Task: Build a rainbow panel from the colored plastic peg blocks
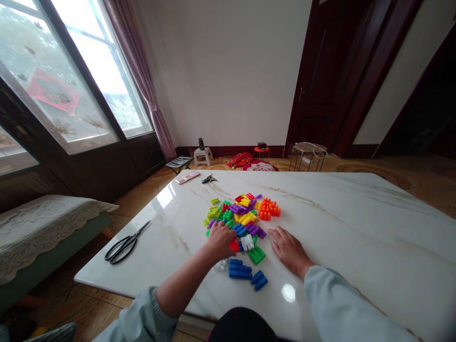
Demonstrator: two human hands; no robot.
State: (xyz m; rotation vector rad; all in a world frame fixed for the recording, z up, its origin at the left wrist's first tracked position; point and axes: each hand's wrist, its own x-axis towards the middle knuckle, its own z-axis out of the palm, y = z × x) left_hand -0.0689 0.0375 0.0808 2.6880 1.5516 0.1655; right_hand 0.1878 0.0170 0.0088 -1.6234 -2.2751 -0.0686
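Observation:
My left hand point(221, 239) reaches over the near left side of a pile of colourful plastic building pieces, fingers bent and apart; its fingertips are partly hidden among them. Beside it are a red piece point(234, 246) and joined white pieces point(247, 243). My right hand point(289, 249) lies on the table just right of the pile, fingers stretched out, holding nothing. Green pieces point(256, 255) lie between the hands. Closer to me are joined blue pieces point(240, 270) and a smaller blue group point(259, 280). Orange pieces point(269, 209) stand grouped at the far right; purple pieces point(255, 230) are mid-pile.
The marble-patterned table point(342, 218) carries black-handled scissors point(124, 244) at left, a pink-and-white flat object point(187, 177) and a small dark tool point(209, 179) at the far edge. Beyond stand a white stool point(203, 156) and a metal-framed stool point(308, 154). A cloth-covered bench point(46, 228) is left.

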